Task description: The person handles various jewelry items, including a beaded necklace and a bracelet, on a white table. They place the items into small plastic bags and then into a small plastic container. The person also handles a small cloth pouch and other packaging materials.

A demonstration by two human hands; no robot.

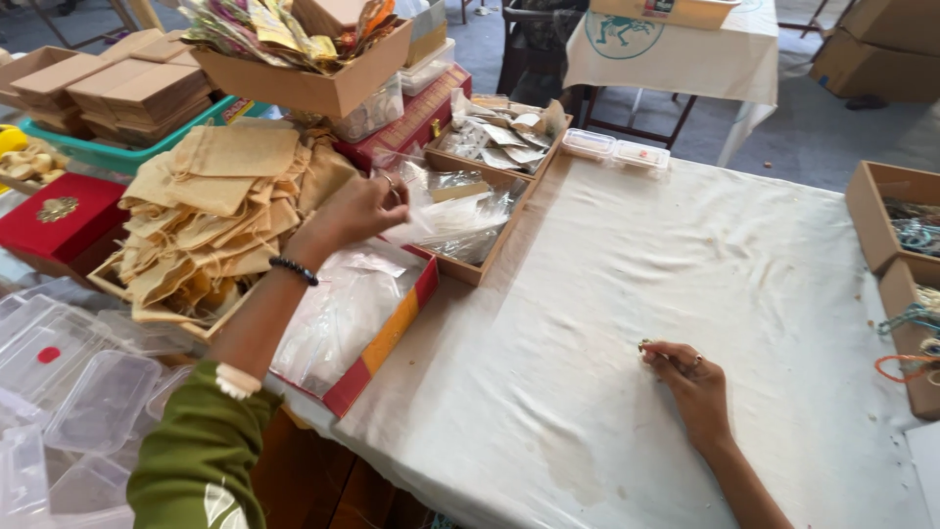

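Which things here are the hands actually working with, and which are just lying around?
In hand:
left hand pulling a clear plastic bag from its cardboard tray
right hand pinching a small metal piece

Lying about:
tan cloth pouches
clear plastic boxes
red box

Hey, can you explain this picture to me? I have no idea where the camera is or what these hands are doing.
The camera sits on a person's head and looks down at their own two bare hands. There is no machine. The left hand reaches into a cardboard tray and pinches a clear plastic bag. The right hand rests on the white tablecloth, and its fingers pinch a small metal piece too tiny to identify. Beside the left arm lie a heap of tan cloth pouches, a red box, and clear plastic containers.
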